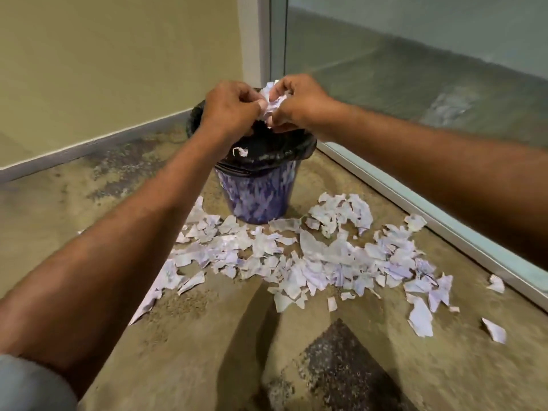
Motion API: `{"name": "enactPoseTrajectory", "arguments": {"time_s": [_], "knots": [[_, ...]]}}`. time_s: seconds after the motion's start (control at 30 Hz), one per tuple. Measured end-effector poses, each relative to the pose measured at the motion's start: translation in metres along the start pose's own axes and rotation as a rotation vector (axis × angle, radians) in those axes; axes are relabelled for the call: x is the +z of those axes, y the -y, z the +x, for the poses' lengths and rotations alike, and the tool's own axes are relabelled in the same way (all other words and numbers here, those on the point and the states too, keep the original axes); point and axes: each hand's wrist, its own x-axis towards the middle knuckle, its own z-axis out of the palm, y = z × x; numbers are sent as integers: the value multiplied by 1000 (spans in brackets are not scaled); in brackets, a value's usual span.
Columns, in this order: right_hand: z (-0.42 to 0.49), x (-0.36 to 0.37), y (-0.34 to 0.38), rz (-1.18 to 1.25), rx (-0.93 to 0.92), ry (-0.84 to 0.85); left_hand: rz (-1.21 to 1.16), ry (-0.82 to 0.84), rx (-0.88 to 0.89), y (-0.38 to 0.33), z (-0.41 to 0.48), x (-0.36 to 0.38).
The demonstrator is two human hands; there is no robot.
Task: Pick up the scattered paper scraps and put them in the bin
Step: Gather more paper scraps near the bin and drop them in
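Observation:
A purple-and-white mottled bin (257, 195) with a black liner (275, 151) stands in the floor corner. Both my hands are held together right above its mouth. My left hand (229, 109) and my right hand (299, 100) each pinch a crumpled bunch of white paper scraps (272, 100) between them. One small scrap (240, 151) lies on the liner's rim. Several torn white scraps (311, 256) lie spread over the floor in front of the bin, reaching from left of the bin out to the right.
A beige wall with a grey skirting (89, 143) runs on the left. A glass panel in a pale metal frame (415, 209) closes the right side. The floor (207, 336) is worn brown concrete with dark patches. Stray scraps (494, 330) lie near the frame.

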Motion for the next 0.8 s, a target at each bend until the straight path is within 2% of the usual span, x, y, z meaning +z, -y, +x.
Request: {"name": "enactPoseTrajectory", "arguments": {"time_s": [0.13,0.3,0.37,0.47,0.53,0.67,0.8], "knots": [[21,11,-10,-194,40,32,147,60,-58,15,6,-6],[21,5,-21,-303,-18,-112,130,78,-59,21,5,-7],[14,-2,-23,-280,-34,-160,116,33,-13,19,0,-5],[-7,-20,-25,-216,-68,-189,51,-120,91,11,-12,5],[-31,-36,-28,-182,-96,-167,-21,-133,151,0,-30,16],[-88,-68,-56,-158,-36,-140,-162,-6,207,-21,-77,49],[-151,-102,-114,-155,109,-126,-227,221,91,-14,-123,105]]}}
